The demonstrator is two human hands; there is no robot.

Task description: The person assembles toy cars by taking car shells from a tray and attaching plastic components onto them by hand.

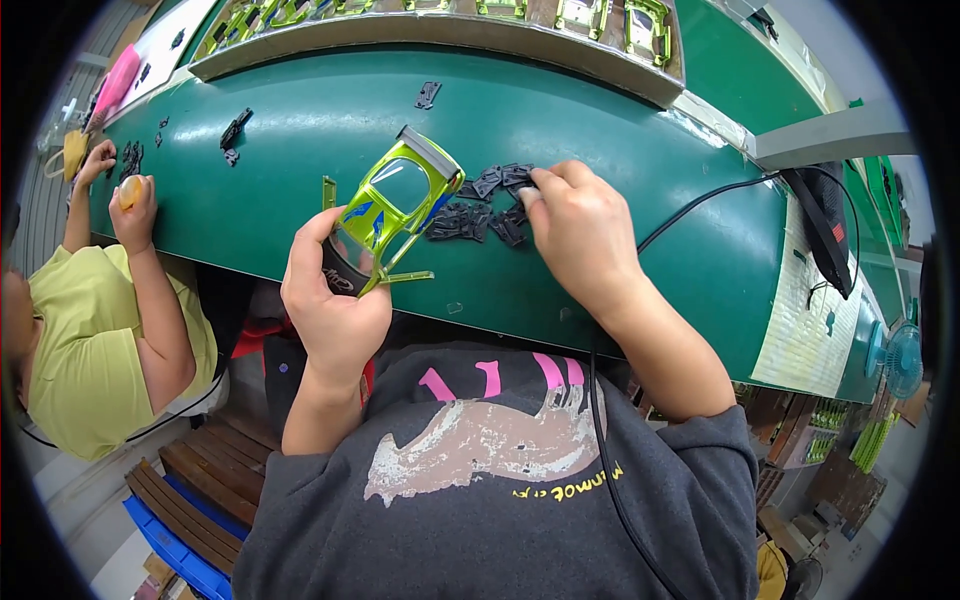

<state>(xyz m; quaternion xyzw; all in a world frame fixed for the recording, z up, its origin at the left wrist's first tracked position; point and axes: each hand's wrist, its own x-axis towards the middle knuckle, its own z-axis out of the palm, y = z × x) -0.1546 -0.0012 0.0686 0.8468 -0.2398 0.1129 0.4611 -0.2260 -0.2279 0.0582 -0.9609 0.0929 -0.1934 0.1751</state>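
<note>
The left hand (335, 300) grips a shiny lime-green plastic toy car body (395, 210) over the green tabletop (620, 150). The right hand (580, 235) pinches one piece from the pile of small black plastic parts (480, 205). Farther back, a long grey tray (450, 30) carries more green car bodies.

1 head-worn fisheye view looks steeply down, close over the green workbench (620, 180), edges bending rimward.

The left hand (335, 300) is gripping a lime-green toy car body (397, 205) above the near edge of the green workbench (300, 150). The right hand (580, 235) is resting its fingertips on a pile of small black plastic parts (480, 205) just beside the car body. At the far left, a co-worker in a yellow shirt (80, 350) is working at the same bench.
</note>
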